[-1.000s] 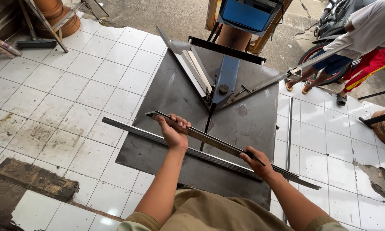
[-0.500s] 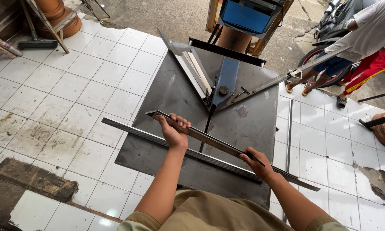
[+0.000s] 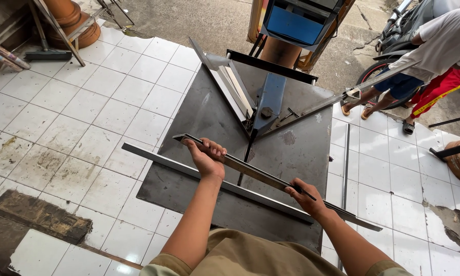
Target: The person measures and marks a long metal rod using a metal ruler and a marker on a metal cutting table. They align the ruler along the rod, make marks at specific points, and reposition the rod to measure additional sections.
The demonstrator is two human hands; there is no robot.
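Head view: I look down on my two hands over a steel table (image 3: 199, 117).
Left hand: my left hand (image 3: 205, 159) is wrapped around the upper end of a long metal strip (image 3: 255, 171), fingers curled over its top edge.
Right hand: my right hand (image 3: 305, 198) is closed on the lower part of the same strip; a thin dark stick, maybe a marker, seems pinched in its fingers, but I cannot be sure.
Strip: it runs slantwise between my hands, just above a second bar (image 3: 189, 171) lying on the table nearer my body.
Ahead of my hands: a blue lever (image 3: 270, 99) where two guide rails meet.
Doing it well: I judge both grips should stay firm and level, the strip flat against the table.
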